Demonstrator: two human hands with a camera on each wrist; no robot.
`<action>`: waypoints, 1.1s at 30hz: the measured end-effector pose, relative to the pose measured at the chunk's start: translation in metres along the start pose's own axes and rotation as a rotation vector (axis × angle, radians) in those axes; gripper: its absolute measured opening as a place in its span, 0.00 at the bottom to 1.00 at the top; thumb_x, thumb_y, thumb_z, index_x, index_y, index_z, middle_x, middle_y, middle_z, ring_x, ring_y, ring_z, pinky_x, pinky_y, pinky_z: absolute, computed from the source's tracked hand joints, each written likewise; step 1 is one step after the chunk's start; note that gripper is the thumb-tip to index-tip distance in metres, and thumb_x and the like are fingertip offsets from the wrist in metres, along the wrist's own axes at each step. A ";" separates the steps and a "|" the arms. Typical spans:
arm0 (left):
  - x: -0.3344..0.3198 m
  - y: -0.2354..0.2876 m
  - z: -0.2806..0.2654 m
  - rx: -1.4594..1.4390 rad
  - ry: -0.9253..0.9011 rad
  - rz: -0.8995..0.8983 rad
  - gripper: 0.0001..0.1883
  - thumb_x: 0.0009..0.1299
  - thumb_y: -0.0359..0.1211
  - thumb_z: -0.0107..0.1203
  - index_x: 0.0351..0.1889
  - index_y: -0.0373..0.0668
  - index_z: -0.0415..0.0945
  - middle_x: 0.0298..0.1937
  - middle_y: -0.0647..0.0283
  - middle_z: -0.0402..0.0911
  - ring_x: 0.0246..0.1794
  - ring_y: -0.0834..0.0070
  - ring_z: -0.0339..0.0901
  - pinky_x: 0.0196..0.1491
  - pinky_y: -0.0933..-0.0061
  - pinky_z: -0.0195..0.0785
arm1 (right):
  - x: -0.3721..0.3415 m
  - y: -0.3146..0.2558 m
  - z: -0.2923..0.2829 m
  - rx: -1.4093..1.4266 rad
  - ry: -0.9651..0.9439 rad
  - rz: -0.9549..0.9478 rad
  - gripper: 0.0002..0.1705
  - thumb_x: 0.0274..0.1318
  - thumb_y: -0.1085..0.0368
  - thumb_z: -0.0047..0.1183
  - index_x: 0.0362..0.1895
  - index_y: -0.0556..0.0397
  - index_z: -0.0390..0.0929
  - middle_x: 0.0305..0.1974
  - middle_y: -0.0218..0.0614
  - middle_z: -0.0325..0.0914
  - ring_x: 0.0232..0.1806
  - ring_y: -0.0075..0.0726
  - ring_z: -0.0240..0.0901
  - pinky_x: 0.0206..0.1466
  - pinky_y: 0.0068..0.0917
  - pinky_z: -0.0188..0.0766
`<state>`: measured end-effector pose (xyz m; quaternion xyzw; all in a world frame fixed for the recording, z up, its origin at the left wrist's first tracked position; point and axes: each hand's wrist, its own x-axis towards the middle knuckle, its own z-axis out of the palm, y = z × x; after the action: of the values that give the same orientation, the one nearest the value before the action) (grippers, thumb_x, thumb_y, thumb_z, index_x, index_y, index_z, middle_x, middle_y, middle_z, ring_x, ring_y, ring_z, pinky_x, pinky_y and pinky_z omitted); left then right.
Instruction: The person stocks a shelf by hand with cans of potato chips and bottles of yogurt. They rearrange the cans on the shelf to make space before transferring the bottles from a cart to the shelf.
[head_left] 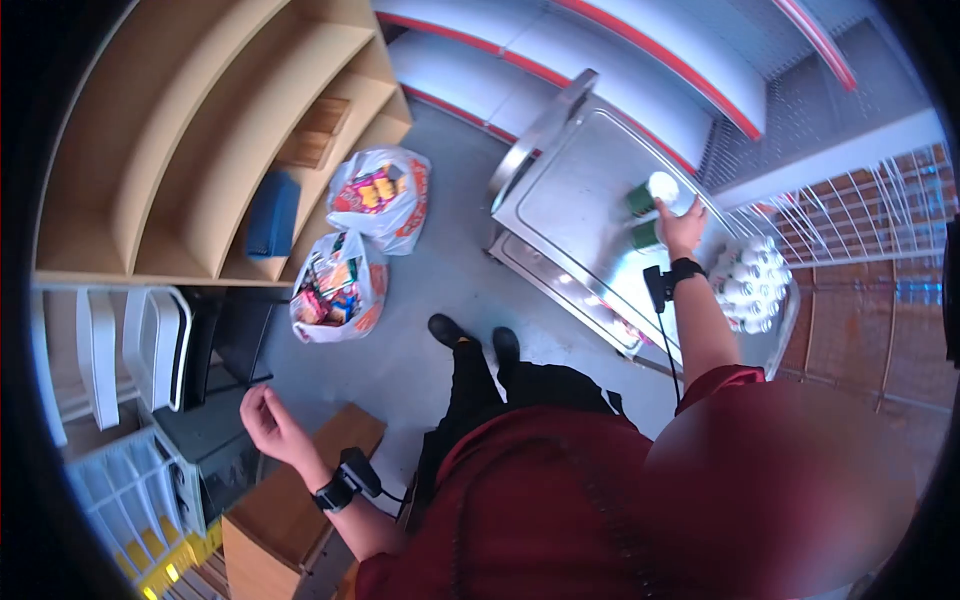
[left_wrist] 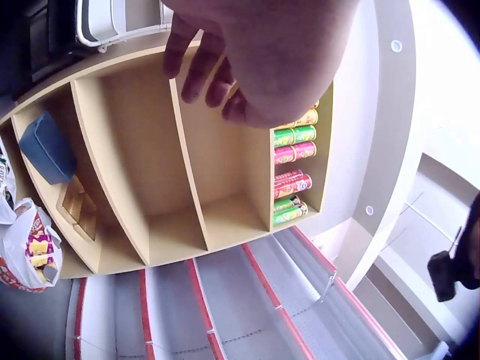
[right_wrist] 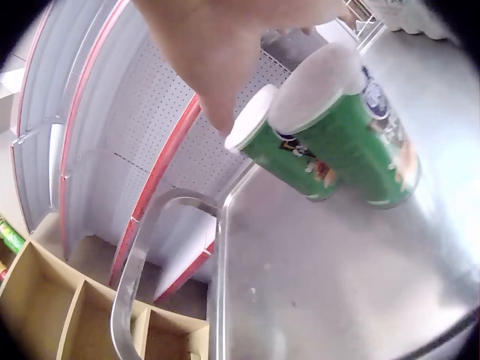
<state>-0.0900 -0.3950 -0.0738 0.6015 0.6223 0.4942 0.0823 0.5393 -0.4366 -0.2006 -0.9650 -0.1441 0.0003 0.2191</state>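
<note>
Two green canisters with white lids, one (head_left: 641,201) beside the other (head_left: 646,236), stand on the metal cart (head_left: 560,190). My right hand (head_left: 683,228) is spread over them. In the right wrist view, the thumb of this hand (right_wrist: 217,45) is at the rim of the farther canister (right_wrist: 289,161), while its other fingers extend above the nearer canister (right_wrist: 360,150); firm contact cannot be told. My left hand (head_left: 275,428) hangs in the air with loosely bent fingers, holding nothing; the left wrist view shows this hand (left_wrist: 262,52) in front of the wooden shelf (left_wrist: 135,127).
Two filled plastic bags (head_left: 385,205) (head_left: 340,285) stand on the floor by the wooden shelf. White bottles or cans (head_left: 750,285) are grouped at the cart's right end. Metal shelving (head_left: 640,70) lies beyond the cart, and a brown box (head_left: 290,490) is near my left arm.
</note>
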 end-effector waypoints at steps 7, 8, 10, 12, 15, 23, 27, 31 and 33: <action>0.009 -0.005 0.000 -0.051 -0.002 -0.050 0.04 0.67 0.25 0.51 0.37 0.34 0.74 0.40 0.61 0.76 0.40 0.77 0.72 0.47 0.78 0.65 | 0.002 0.037 0.018 0.213 -0.164 -0.222 0.63 0.28 0.50 0.72 0.66 0.60 0.47 0.55 0.64 0.61 0.58 0.62 0.60 0.61 0.40 0.60; 0.009 -0.007 0.002 -0.059 0.014 -0.061 0.04 0.67 0.25 0.52 0.38 0.34 0.75 0.41 0.61 0.77 0.40 0.77 0.73 0.48 0.78 0.66 | 0.001 0.031 0.012 0.222 -0.147 -0.248 0.65 0.28 0.51 0.73 0.67 0.58 0.43 0.55 0.64 0.60 0.58 0.62 0.59 0.61 0.40 0.59; 0.008 -0.006 0.009 -0.059 -0.006 -0.046 0.04 0.66 0.25 0.52 0.38 0.34 0.75 0.41 0.61 0.77 0.40 0.78 0.73 0.47 0.78 0.66 | 0.008 0.018 0.009 0.104 -0.188 -0.256 0.68 0.27 0.51 0.73 0.69 0.51 0.38 0.56 0.64 0.57 0.59 0.61 0.58 0.61 0.40 0.59; 0.003 -0.006 0.016 -0.042 -0.013 -0.050 0.04 0.66 0.25 0.52 0.37 0.34 0.75 0.41 0.61 0.77 0.40 0.78 0.73 0.46 0.79 0.67 | 0.029 0.026 0.026 0.032 -0.248 -0.389 0.63 0.30 0.49 0.71 0.69 0.46 0.44 0.57 0.65 0.57 0.59 0.62 0.57 0.62 0.39 0.57; -0.007 -0.002 0.024 -0.044 -0.038 -0.066 0.04 0.66 0.25 0.52 0.37 0.35 0.75 0.41 0.61 0.76 0.39 0.78 0.73 0.44 0.79 0.67 | 0.035 0.016 0.039 0.037 -0.260 -0.454 0.58 0.36 0.50 0.67 0.68 0.49 0.46 0.58 0.61 0.57 0.60 0.60 0.56 0.63 0.39 0.57; -0.047 -0.022 0.031 -0.051 -0.041 -0.158 0.03 0.66 0.24 0.52 0.36 0.34 0.74 0.40 0.61 0.76 0.39 0.78 0.73 0.44 0.79 0.67 | 0.038 -0.024 0.064 0.004 -0.122 -0.495 0.53 0.41 0.45 0.61 0.65 0.60 0.49 0.58 0.64 0.57 0.59 0.62 0.58 0.62 0.40 0.58; -0.072 -0.029 0.026 -0.044 -0.035 -0.255 0.03 0.66 0.24 0.52 0.36 0.34 0.75 0.41 0.61 0.76 0.39 0.77 0.73 0.45 0.77 0.67 | 0.044 -0.030 0.065 -0.018 -0.102 -0.517 0.54 0.39 0.42 0.62 0.63 0.62 0.54 0.55 0.64 0.61 0.58 0.63 0.60 0.61 0.41 0.58; -0.091 -0.042 0.015 -0.047 -0.016 -0.329 0.03 0.66 0.25 0.52 0.36 0.35 0.75 0.41 0.61 0.76 0.39 0.77 0.72 0.45 0.77 0.66 | 0.039 -0.034 0.051 -0.014 -0.133 -0.445 0.66 0.34 0.30 0.59 0.66 0.64 0.47 0.60 0.65 0.56 0.65 0.58 0.52 0.66 0.38 0.50; -0.101 -0.053 0.006 -0.022 -0.020 -0.354 0.03 0.66 0.24 0.52 0.36 0.35 0.74 0.41 0.61 0.76 0.40 0.77 0.72 0.46 0.77 0.66 | 0.038 -0.020 0.053 0.103 0.022 -0.516 0.64 0.38 0.31 0.56 0.66 0.68 0.46 0.61 0.65 0.54 0.66 0.58 0.49 0.68 0.39 0.45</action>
<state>-0.0948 -0.4639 -0.1645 0.4864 0.7122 0.4728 0.1809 0.5665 -0.3860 -0.2379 -0.8840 -0.3826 -0.0588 0.2622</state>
